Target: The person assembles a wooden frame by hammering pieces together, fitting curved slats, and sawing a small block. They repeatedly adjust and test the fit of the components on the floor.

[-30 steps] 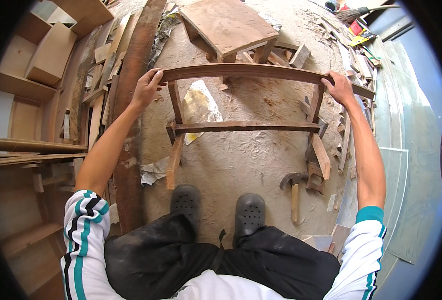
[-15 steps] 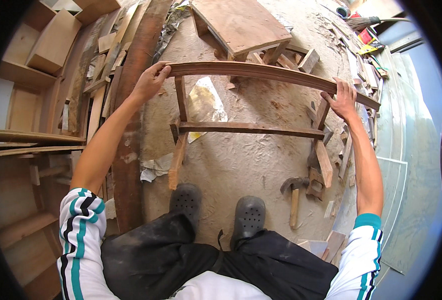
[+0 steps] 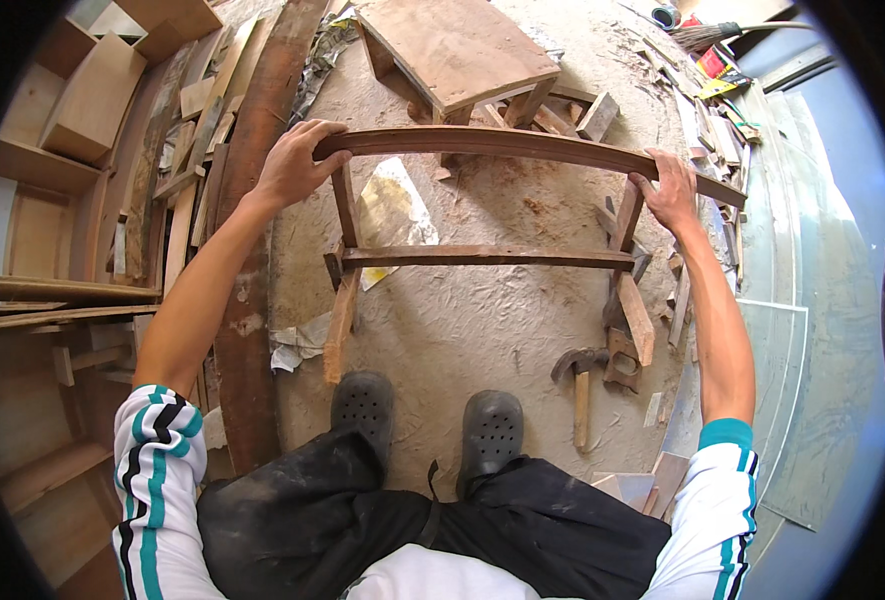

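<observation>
A long, reddish-brown grooved wooden strip point(image 3: 482, 141) lies across the upper ends of a wooden trestle point(image 3: 487, 257), which stands on the floor before my feet. My left hand point(image 3: 297, 165) grips the strip's left end, thumb on the near edge and fingers over the far side. Near the other end, my right hand point(image 3: 670, 190) is closed round the strip just above the trestle's right leg. A short length of strip sticks out to the right past that hand. Its underside is hidden from view.
A hammer point(image 3: 581, 380) and a handsaw point(image 3: 623, 350) lie by the trestle's right leg. Beyond stands a low plywood-topped table point(image 3: 462, 50). Along the left run a thick wooden beam point(image 3: 247, 330) and wooden cabinets point(image 3: 47, 160). Offcuts and glass sheets point(image 3: 802, 400) line the right.
My left hand has shifted its hold on the strip's left end, and its thumb now shows on the near edge. The whole view has moved slightly; the right hand keeps its place.
</observation>
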Available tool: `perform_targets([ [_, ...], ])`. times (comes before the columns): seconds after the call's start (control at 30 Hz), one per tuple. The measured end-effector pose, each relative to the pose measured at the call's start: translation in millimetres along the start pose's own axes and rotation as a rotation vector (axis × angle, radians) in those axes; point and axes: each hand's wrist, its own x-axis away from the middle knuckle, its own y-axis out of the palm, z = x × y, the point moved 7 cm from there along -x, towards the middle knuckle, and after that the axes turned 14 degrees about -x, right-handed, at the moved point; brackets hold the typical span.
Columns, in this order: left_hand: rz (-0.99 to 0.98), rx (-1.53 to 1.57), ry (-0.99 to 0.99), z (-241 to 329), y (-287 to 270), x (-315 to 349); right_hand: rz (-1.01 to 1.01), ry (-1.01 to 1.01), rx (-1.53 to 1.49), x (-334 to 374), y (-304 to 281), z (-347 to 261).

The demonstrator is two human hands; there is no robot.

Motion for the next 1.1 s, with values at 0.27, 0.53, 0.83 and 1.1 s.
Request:
perform_targets([
  [0.27,-0.001,-0.036,-0.069,10,-8,-3,-0.052,0.055,-0.017,-2,-17,-6],
  [0.53,0.166,-0.087,0.006,9,-18,-9,0.055,0.015,-0.06,-17,-40,-17],
  [0.83,0.044,0.123,0.029,-4,-2,-3,-0.2,0.034,-0.239,-6,-10,-13],
  [1.1,-0.006,0.155,-0.044,-19,4,9,-0.232,0.031,-0.241,-8,-17,-3],
])
